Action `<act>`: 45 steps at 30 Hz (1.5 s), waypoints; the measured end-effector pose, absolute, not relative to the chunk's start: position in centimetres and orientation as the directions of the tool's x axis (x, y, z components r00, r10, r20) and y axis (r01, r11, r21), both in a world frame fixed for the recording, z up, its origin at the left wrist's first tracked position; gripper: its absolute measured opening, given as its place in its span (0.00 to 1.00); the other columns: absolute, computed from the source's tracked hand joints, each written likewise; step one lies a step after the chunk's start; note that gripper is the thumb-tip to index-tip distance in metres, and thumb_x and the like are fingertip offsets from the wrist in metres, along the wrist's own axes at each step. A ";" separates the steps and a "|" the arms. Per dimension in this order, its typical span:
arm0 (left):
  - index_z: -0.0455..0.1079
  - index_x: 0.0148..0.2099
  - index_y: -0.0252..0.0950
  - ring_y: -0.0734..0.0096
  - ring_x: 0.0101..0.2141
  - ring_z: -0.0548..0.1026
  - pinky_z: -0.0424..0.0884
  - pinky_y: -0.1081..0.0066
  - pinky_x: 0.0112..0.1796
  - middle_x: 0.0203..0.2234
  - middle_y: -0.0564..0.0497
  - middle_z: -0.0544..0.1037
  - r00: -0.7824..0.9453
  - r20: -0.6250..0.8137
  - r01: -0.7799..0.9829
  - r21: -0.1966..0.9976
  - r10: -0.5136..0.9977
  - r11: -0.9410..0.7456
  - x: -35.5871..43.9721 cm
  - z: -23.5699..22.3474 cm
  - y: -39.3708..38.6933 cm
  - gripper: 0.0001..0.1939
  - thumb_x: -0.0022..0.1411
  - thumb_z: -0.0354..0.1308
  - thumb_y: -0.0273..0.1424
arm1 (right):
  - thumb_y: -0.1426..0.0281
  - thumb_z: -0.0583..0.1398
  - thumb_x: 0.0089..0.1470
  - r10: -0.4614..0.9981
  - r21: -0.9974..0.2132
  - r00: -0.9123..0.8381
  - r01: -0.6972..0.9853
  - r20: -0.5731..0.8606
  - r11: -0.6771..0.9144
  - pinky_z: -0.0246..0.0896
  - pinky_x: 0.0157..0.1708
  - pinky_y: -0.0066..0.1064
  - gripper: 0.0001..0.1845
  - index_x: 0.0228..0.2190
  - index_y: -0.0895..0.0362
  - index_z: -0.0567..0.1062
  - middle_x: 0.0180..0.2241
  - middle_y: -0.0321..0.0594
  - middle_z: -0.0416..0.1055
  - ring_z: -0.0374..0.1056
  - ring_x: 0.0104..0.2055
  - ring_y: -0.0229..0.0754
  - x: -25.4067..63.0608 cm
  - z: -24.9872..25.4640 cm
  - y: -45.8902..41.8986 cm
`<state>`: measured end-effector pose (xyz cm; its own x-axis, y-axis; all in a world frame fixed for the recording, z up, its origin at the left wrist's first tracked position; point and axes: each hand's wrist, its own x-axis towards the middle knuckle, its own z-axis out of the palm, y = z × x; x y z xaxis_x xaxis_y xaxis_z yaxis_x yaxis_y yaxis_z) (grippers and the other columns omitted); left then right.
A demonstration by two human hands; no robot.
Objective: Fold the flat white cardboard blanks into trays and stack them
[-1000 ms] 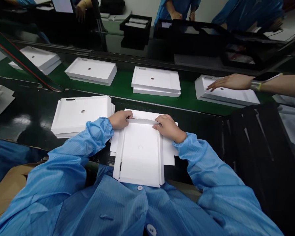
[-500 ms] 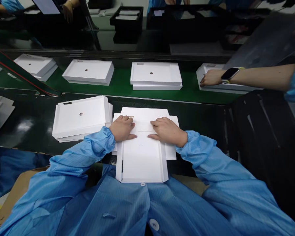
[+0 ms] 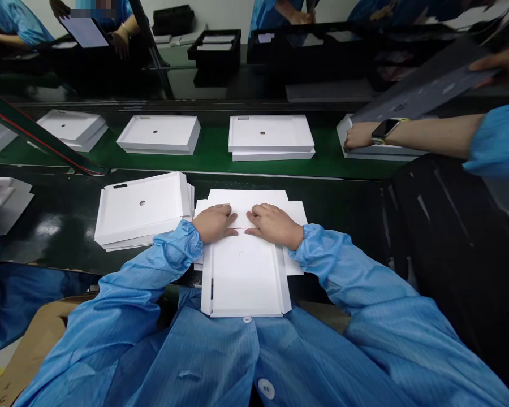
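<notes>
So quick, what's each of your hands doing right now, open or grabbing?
Left hand: open, thumb spread, resting on the white card.
Right hand: open, thumb spread, resting on the same card.

Flap (image 3: 241, 220): folded flat from upright;
Left hand (image 3: 215, 223): pinch released; palm down;
Right hand (image 3: 275, 225): likewise palm down; closer to the left hand;
Grey sheet (image 3: 424, 87): now tilted above the rightmost box (image 3: 379, 153)

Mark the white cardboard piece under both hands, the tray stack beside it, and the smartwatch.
White cardboard piece (image 3: 244, 277), head view: on its flat base panel.
Tray stack (image 3: 131, 217), head view: on its uppermost inner floor.
Smartwatch (image 3: 384, 130), head view: on its dark screen.
</notes>
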<state>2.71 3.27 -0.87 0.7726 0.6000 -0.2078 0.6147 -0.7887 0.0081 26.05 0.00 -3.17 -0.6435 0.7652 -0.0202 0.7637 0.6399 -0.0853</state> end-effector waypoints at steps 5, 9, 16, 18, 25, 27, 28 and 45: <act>0.75 0.51 0.32 0.56 0.46 0.74 0.68 0.59 0.51 0.42 0.41 0.76 0.834 -0.092 0.548 0.027 0.544 -0.836 3.1 -1.3 3.2 0.15 0.69 0.54 0.34 | 0.59 0.54 0.68 0.748 -0.125 -0.663 0.739 0.040 0.662 0.57 0.51 0.40 0.20 0.52 0.58 0.75 0.48 0.49 0.72 0.65 0.50 0.52 26.3 -3.3 0.0; 0.76 0.47 0.31 0.57 0.44 0.74 0.68 0.59 0.49 0.39 0.41 0.76 0.825 -0.093 0.556 -0.043 0.557 -0.830 3.9 -1.6 2.5 0.12 0.67 0.52 0.26 | 0.69 0.56 0.64 0.766 -0.093 -0.643 0.762 0.005 0.641 0.57 0.51 0.40 0.14 0.47 0.59 0.76 0.47 0.50 0.73 0.65 0.51 0.52 25.4 -3.0 -0.1; 0.76 0.45 0.30 0.57 0.43 0.75 0.70 0.59 0.47 0.39 0.40 0.76 0.790 -0.106 0.608 0.003 0.604 -0.794 4.5 -1.4 2.4 0.14 0.66 0.49 0.21 | 0.74 0.52 0.65 0.764 -0.059 -0.643 0.766 -0.054 0.640 0.60 0.45 0.38 0.14 0.42 0.59 0.77 0.44 0.50 0.74 0.69 0.47 0.51 24.7 -2.2 0.8; 0.77 0.45 0.31 0.58 0.43 0.76 0.71 0.60 0.46 0.39 0.41 0.77 0.759 -0.133 0.648 0.047 0.638 -0.761 4.6 -1.1 2.7 0.15 0.64 0.49 0.20 | 0.77 0.52 0.63 0.770 -0.071 -0.634 0.773 -0.071 0.630 0.60 0.42 0.38 0.14 0.40 0.58 0.78 0.42 0.49 0.75 0.70 0.45 0.50 24.6 -2.1 1.2; 0.74 0.54 0.37 0.57 0.45 0.78 0.71 0.64 0.45 0.44 0.44 0.80 0.617 -0.270 0.787 0.225 0.739 -0.575 4.9 -0.5 5.8 0.17 0.63 0.56 0.27 | 0.69 0.58 0.63 0.808 -0.215 -0.563 0.822 -0.174 0.527 0.58 0.38 0.36 0.13 0.47 0.56 0.79 0.44 0.47 0.79 0.73 0.45 0.51 24.7 -1.7 4.2; 0.71 0.58 0.41 0.58 0.44 0.78 0.70 0.65 0.43 0.44 0.47 0.81 0.546 -0.309 0.836 0.264 0.779 -0.482 4.8 -0.4 6.8 0.20 0.64 0.58 0.31 | 0.65 0.59 0.63 0.830 -0.257 -0.535 0.834 -0.157 0.489 0.58 0.38 0.35 0.18 0.53 0.52 0.76 0.46 0.45 0.79 0.73 0.46 0.51 25.1 -1.6 4.7; 0.70 0.59 0.42 0.58 0.44 0.78 0.70 0.65 0.43 0.45 0.48 0.81 0.529 -0.314 0.846 0.264 0.789 -0.462 4.7 -0.4 7.1 0.21 0.64 0.58 0.32 | 0.64 0.59 0.64 0.835 -0.247 -0.534 0.833 -0.131 0.494 0.57 0.38 0.35 0.19 0.55 0.51 0.74 0.47 0.44 0.78 0.72 0.46 0.50 25.3 -1.6 4.7; 0.75 0.56 0.33 0.53 0.48 0.75 0.67 0.59 0.49 0.46 0.40 0.78 0.690 -0.066 0.724 0.078 0.721 -0.685 4.0 -1.5 4.9 0.18 0.72 0.52 0.36 | 0.60 0.47 0.71 0.779 0.001 -0.625 0.780 -0.045 0.626 0.52 0.41 0.40 0.25 0.50 0.62 0.76 0.45 0.55 0.77 0.71 0.47 0.53 25.4 -1.8 2.8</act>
<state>4.00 4.93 -1.54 0.6896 0.7212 -0.0655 0.7241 -0.6853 0.0779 25.41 2.82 -1.77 -0.6250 0.7793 -0.0453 0.7801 0.6257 0.0009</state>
